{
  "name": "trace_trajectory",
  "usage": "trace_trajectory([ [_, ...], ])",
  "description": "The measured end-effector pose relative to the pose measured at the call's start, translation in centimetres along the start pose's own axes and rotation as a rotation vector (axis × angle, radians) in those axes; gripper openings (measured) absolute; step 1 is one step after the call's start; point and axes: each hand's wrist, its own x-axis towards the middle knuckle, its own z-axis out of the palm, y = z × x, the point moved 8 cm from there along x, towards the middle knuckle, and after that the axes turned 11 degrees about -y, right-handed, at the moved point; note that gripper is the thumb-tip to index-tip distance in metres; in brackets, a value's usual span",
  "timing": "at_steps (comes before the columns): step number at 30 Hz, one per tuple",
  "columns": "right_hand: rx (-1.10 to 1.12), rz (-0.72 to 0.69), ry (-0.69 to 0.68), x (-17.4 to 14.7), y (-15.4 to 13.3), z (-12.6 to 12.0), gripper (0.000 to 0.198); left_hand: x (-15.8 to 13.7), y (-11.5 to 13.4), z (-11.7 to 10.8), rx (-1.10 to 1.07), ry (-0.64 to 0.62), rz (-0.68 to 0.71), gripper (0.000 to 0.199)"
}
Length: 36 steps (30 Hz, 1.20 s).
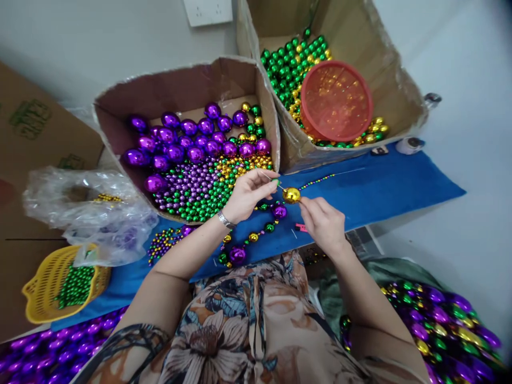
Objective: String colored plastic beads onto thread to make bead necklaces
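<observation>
My left hand (250, 196) pinches a thin pale strand (269, 177), either a needle or stiff thread. A small green bead (276, 182) sits at its fingertips. A large shiny gold bead (291, 196) lies between my hands, in line with the strand. My right hand (325, 223) is closed at the gold bead's near side, its fingertips touching it. Below, a strung bead strand (269, 228) of purple, green and gold curves over the blue cloth (360, 197). A row of tiny beads (317, 182) on a thread lies behind the gold bead.
A cardboard box (188, 72) holds purple, green and gold beads. Another box (384, 48) contains beads and a red bowl (336, 101). At left are a plastic bag (92, 208) and a yellow basket (44, 288). A pink tool (301, 228) lies by my right hand.
</observation>
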Motion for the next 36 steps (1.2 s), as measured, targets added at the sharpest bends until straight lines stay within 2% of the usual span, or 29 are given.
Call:
trace_trajectory([
  [4, -0.015, 0.036, 0.012, -0.5, 1.5, 1.0, 0.031, 0.4, -1.5, 1.2, 0.038, -0.01, -0.034, 0.029],
  [11, 0.158, 0.057, -0.041, -0.5, 4.3, 7.6, 0.032, 1.0, -6.7, 1.1, 0.02, 0.046, -0.153, 0.034],
  [14, 0.217, 0.041, -0.044, -0.1, 4.6, 9.3, 0.032, 1.1, -8.0, 0.5, 0.029, 0.083, -0.193, 0.034],
  [19, 0.291, 0.027, -0.062, -0.2, 4.4, 10.7, 0.029, 0.6, -8.9, 0.1, 0.05, 0.087, -0.226, 0.034],
  [25, 0.508, -0.002, -0.182, -2.7, 1.5, 11.5, 0.025, -1.8, -9.7, 0.1, 0.063, 0.028, -0.274, 0.037],
  [28, 0.608, -0.013, -0.255, -3.9, 0.4, 11.1, 0.023, -3.2, -9.2, 0.3, 0.08, -0.006, -0.297, 0.038],
  [31, 0.552, -0.025, -0.2, -4.0, 0.5, 9.1, 0.022, -3.5, -6.9, -0.6, 0.097, 0.068, -0.214, 0.037],
  [33, 0.487, -0.044, -0.158, -3.7, 1.0, 7.7, 0.021, -3.3, -4.8, -2.2, 0.055, 0.163, -0.137, 0.035],
  [36, 0.444, -0.069, -0.136, -3.2, 1.3, 6.5, 0.019, -3.0, -2.0, -6.2, 0.064, 0.334, -0.018, 0.03],
])
